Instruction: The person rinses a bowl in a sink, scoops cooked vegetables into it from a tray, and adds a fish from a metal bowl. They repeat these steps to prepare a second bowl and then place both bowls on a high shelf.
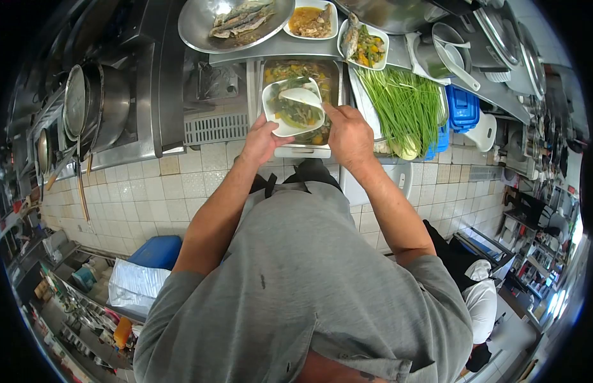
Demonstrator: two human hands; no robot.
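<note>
My left hand grips the lower left edge of a white square bowl, its fingers reaching underneath. Inside the bowl are greens and some broth. My right hand is closed on the handle of a white ladle, whose head is over the bowl. Below the bowl stands a deep rectangular metal pan with vegetable stew in it, orange and green pieces showing. The bowl hides the middle of the pan.
Cooked fish lies in a round steel bowl. Two filled white dishes, a stew dish and a fish dish, stand on the shelf behind. Long green stalks lie at right, beside blue containers. Another person's white sleeve shows lower right.
</note>
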